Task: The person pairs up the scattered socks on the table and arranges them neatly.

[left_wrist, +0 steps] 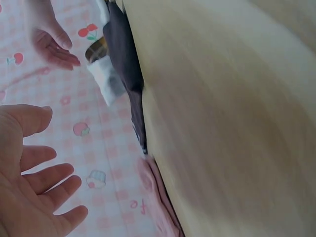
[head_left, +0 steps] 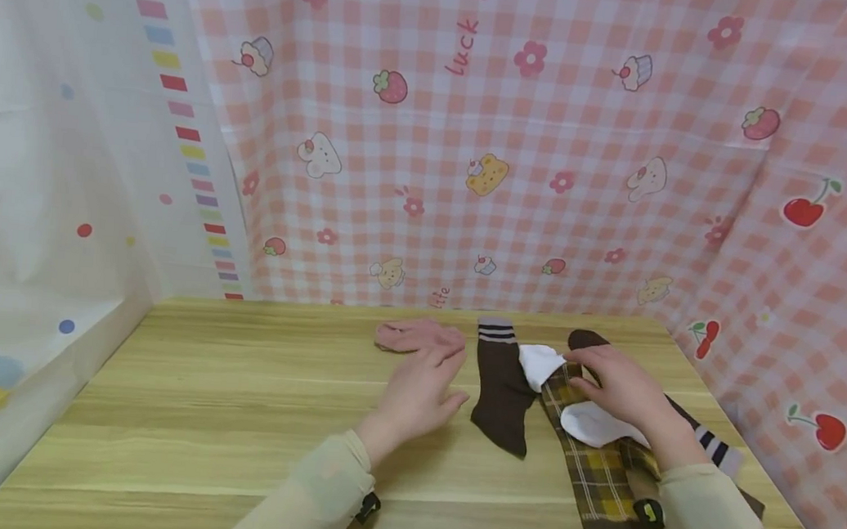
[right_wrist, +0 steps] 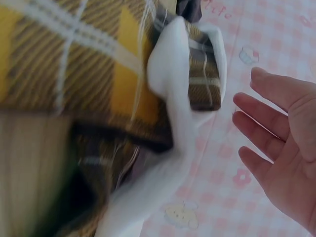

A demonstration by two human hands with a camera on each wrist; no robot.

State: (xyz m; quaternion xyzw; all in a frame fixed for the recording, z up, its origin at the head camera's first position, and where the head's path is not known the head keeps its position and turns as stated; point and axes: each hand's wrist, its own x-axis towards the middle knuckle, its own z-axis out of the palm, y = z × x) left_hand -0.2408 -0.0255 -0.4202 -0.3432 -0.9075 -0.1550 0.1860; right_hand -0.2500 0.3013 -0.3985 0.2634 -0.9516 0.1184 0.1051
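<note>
"How is the plaid sock [head_left: 600,486] laid?"
"Beneath the fingers of the right hand [head_left: 621,385], the nearer one; its long axis is pointed back toward the wrist side."
"And the pink sock [head_left: 414,335]?"
"Just beyond the fingertips of the left hand [head_left: 415,391]. Nothing is gripped; both hands' fingers are loosely spread."

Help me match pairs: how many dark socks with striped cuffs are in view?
2: one dark sock right of the pink fabric, another partly behind the right hand; more may be hidden.
</note>
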